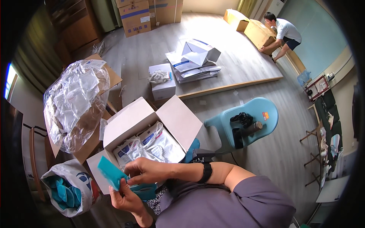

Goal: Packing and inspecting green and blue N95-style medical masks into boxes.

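A flat, teal, slightly shiny rectangular piece (110, 171) is pinched in my left hand (128, 199) just in front of the open box. My right hand (147, 171) closes its fingers at the lower edge of the same piece; whether it grips the piece or something small there, I cannot make out. Behind my hands stands an open white-lined cardboard box (131, 122), flaps spread, with white printed packages (161, 142) inside, some with white cords. Below my right hand, more teal material (146, 192) rests on my lap.
At the left, a white bag (72, 170) holds several teal pieces, below a carton with clear plastic packets (78, 97). A blue stool (262, 108) carries a thermos (254, 128). Farther off are flattened boxes (195, 68) and a person (287, 33) bending over a carton (259, 33).
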The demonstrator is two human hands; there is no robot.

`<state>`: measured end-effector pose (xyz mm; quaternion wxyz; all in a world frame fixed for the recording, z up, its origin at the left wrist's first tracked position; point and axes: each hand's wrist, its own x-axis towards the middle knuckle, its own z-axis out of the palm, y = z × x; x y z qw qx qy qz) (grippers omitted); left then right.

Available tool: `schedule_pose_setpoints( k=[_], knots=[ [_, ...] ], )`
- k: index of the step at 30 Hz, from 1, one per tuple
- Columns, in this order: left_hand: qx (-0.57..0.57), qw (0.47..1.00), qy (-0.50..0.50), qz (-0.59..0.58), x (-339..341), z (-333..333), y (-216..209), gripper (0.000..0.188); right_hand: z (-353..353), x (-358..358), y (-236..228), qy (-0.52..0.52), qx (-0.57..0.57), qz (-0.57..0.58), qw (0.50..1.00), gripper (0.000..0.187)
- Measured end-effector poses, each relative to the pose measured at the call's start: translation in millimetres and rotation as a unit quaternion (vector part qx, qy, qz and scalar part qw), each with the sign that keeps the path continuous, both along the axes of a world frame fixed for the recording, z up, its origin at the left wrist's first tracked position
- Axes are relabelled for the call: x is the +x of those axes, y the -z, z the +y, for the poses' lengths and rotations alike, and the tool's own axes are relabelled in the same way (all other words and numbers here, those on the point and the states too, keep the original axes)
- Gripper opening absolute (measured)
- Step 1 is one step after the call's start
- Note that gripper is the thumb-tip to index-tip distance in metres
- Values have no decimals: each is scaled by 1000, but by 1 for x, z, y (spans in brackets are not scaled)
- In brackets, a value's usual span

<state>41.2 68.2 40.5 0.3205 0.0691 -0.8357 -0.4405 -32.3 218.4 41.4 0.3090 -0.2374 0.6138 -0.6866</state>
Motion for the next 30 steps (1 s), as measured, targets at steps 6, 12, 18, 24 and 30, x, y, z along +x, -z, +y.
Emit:
schedule_pose_setpoints(
  k=[6,12,18,24,30],
  knots=[
    [44,984,106,-135,-3,-3,0,15,6,7,2,161,40,223,961,17],
    [10,983,148,-107,-8,6,-3,17,11,7,-6,169,23,211,963,10],
    [-1,987,125,-104,9,1,-2,20,20,4,-2,163,-60,83,981,8],
    [-18,996,72,-53,25,3,-25,23,28,-5,-24,204,-72,145,966,11],
    [43,994,-98,10,53,-53,-11,28,61,-43,-14,383,-52,232,892,10]
  ],
)
